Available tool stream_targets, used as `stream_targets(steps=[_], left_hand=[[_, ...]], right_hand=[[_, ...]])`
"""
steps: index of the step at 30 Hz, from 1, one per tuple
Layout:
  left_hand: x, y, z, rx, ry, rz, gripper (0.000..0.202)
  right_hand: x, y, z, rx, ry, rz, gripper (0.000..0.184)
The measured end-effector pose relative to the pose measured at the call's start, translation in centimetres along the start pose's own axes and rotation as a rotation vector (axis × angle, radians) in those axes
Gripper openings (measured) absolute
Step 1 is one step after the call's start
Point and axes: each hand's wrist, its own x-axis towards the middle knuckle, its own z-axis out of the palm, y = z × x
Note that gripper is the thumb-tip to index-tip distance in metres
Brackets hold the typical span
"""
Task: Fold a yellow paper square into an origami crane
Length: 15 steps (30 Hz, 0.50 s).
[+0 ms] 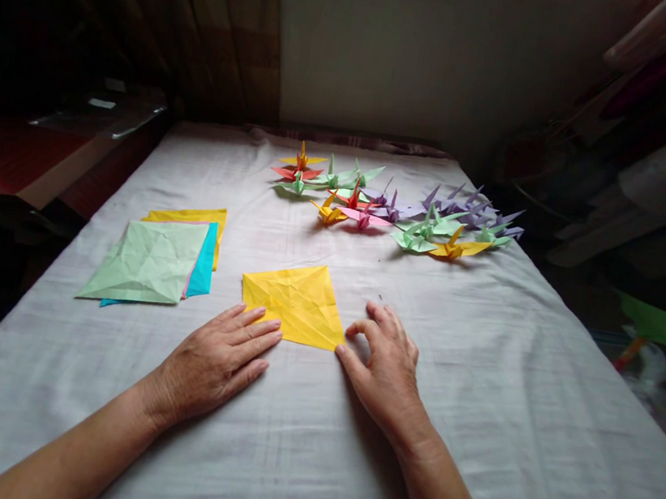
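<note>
A creased yellow paper square [295, 302] lies flat on the white cloth in front of me. My left hand [217, 361] rests palm down on the cloth, fingers stretched out, their tips touching the paper's near left edge. My right hand [385, 363] lies to the right of the paper. Its thumb tip is at the paper's near right corner and its fingers are loosely curled, holding nothing.
A stack of paper sheets [153, 263], light green on top over blue, pink and yellow, lies to the left. Several folded paper cranes [393, 208] in many colours stand at the far side. The cloth-covered table [513, 371] drops off at the left and right; dark furniture [44, 154] stands left.
</note>
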Motion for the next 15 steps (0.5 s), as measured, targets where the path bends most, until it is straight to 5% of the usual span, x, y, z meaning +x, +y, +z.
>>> stream_targets(steps=[8,15], left_hand=[[-3.1,-2.4,-1.8,0.13,-0.034,-0.037,0.038],[-1.8,-1.1,-2.7,0.217,0.039,-0.108,0.03]], right_hand=[[0.1,-0.1,-0.1,-0.006,-0.004,0.0,0.011],[0.3,-0.4,-0.3,0.0,-0.024,0.02,0.012]])
